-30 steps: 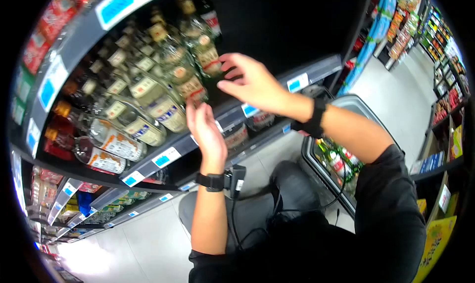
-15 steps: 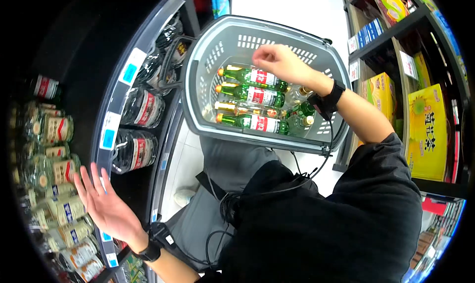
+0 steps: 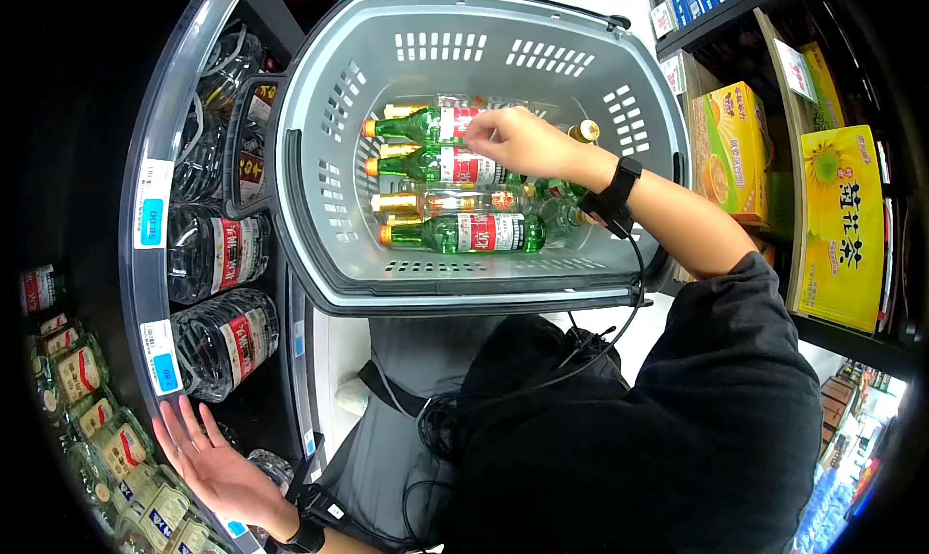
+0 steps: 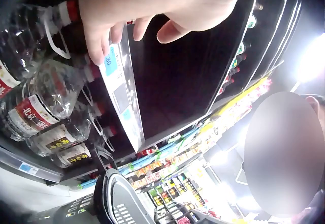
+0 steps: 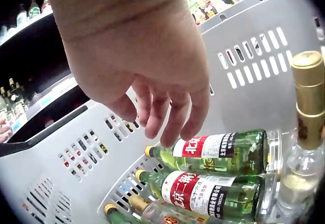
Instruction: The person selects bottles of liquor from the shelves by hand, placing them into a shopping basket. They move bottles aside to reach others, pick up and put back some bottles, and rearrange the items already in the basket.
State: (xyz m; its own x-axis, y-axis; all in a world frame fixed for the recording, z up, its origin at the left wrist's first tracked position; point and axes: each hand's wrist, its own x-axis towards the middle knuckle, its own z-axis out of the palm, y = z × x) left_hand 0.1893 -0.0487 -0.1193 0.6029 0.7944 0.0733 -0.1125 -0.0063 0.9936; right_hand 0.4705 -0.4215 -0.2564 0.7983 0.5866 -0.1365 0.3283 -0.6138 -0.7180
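My right hand (image 3: 518, 143) hangs over the green glass bottles in a grey shopping basket (image 3: 600, 41). Its fingers (image 5: 175, 120) curl loosely, with nothing visible between them, and their tips come close to the label of the farthest green bottle (image 5: 218, 150). Beside that one lie another green bottle (image 5: 213, 193), a clear gold-capped bottle (image 3: 445, 202) and a nearer green bottle (image 3: 489, 233). One gold-capped clear bottle (image 5: 307, 112) stands upright at the basket's end. My left hand (image 3: 223, 472) is held out empty, fingers extended, at the shelf's front edge by a price tag (image 3: 160, 358).
Large clear jugs (image 3: 221, 254) fill the lower shelf to the left, and smaller clear bottles (image 3: 124, 448) stand on the shelf above. The basket handle (image 3: 254, 148) sticks out toward that shelf. On the right, a rack holds yellow boxes (image 3: 842, 230). Cables (image 3: 542, 385) cross my lap.
The head view has turned from the shelf down to the basket. My right hand has left the shelf bottles and come over the basket. My left hand has drawn away from the bottles, staying beside the shelf.
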